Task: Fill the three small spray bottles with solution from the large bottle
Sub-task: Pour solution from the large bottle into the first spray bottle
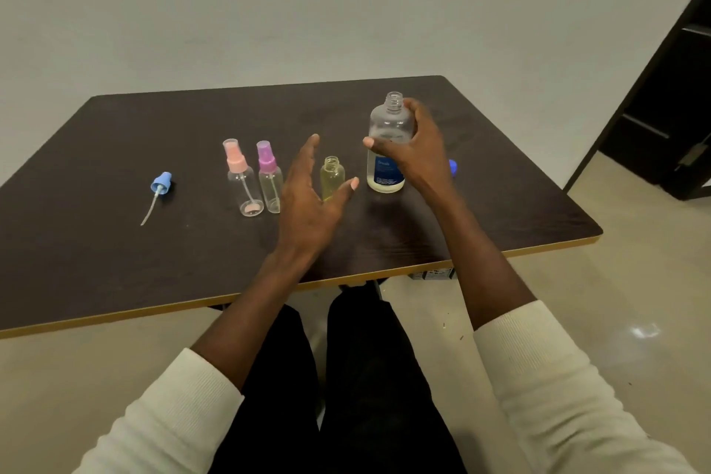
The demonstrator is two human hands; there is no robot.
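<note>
Dark brown rectangular table (115,242) with pale edge on glossy beige floor (615,300), right hand (417,150) gripping uncapped clear large bottle (388,123), left hand (311,189) spread beside uncapped yellowish small bottle (331,175), grey wall (269,11) behind

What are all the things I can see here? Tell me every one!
Dark brown table with a light edge: one, centre.
Loose blue spray pump with a tube: one, lying at the table's left.
Small clear bottle with a pink sprayer: one, upright.
Small clear bottle with a purple sprayer: one, beside the pink one.
Small uncapped yellowish bottle: one, middle.
Large clear uncapped bottle with a blue label: one, right.
Blue cap: one, behind the right wrist.
Left hand: open, near the yellowish bottle.
Right hand: grip on the large bottle.
</note>
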